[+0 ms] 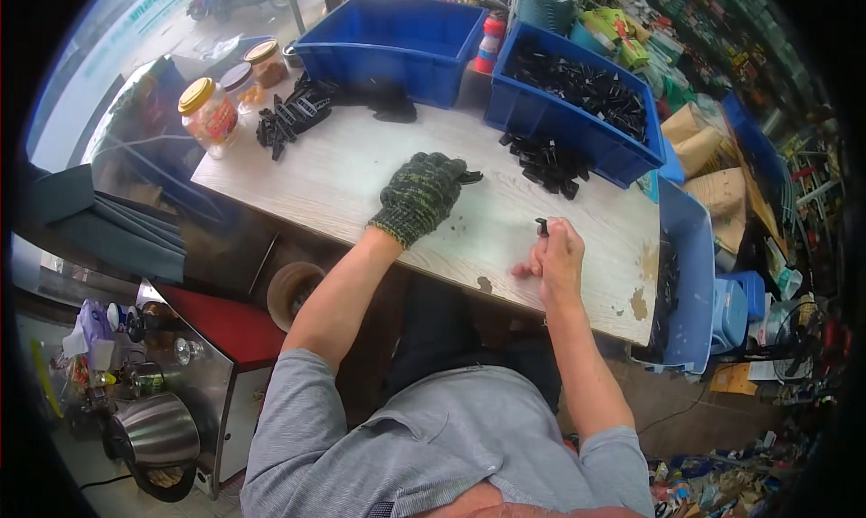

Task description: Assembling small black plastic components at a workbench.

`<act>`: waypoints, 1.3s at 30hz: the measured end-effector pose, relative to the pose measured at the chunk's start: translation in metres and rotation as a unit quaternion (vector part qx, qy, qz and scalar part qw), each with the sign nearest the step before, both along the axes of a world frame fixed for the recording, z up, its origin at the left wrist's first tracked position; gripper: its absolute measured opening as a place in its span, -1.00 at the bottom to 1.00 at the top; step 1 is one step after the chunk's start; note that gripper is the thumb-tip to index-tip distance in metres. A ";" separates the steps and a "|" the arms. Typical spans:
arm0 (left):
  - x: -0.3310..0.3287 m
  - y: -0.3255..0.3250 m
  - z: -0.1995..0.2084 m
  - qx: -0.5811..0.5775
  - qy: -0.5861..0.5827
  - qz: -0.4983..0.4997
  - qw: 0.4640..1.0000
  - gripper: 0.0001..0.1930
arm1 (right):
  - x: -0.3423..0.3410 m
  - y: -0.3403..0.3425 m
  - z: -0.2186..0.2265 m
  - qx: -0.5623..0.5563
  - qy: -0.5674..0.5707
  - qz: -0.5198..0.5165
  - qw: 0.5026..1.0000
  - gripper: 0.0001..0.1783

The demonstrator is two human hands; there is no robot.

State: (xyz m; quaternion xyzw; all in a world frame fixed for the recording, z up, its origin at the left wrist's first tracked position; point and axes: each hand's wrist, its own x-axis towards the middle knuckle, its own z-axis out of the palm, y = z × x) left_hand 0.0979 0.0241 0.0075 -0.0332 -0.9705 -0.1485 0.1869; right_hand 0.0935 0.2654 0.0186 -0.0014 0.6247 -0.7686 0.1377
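My left hand (421, 193), in a dark green camouflage-patterned knit glove, is closed over the middle of the pale wood-grain table (334, 175). A small black plastic part (470, 177) sticks out from its fingers on the right side. Bare and raised near the table's front edge, my right hand (561, 261) pinches another small black plastic piece (541, 224) between thumb and forefinger. Beyond it, to the right, lies a loose pile of black parts (548, 165). More black parts with light ridges (290, 117) are heaped at the far left, beside a dark heap (394, 110).
A blue bin (397, 60) stands at the back; a second blue bin (568, 132) holds many black parts. Lidded jars (210, 117) line the left edge. A red cylinder (490, 42) stands between the bins. Another blue tub (687, 275) sits off the right edge.
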 end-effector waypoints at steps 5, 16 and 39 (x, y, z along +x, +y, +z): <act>-0.003 0.003 0.007 -0.064 0.020 0.007 0.998 -0.73 | -0.001 0.000 -0.003 -0.020 0.000 -0.026 0.999 -0.68; 0.028 0.079 -0.015 0.450 0.035 -0.169 0.876 -0.80 | -0.005 -0.001 -0.005 -0.020 0.052 -0.045 0.997 -0.68; 0.023 0.126 -0.016 0.502 -0.001 -0.024 0.864 -0.72 | 0.001 0.000 -0.019 0.058 0.144 -0.104 0.982 -0.65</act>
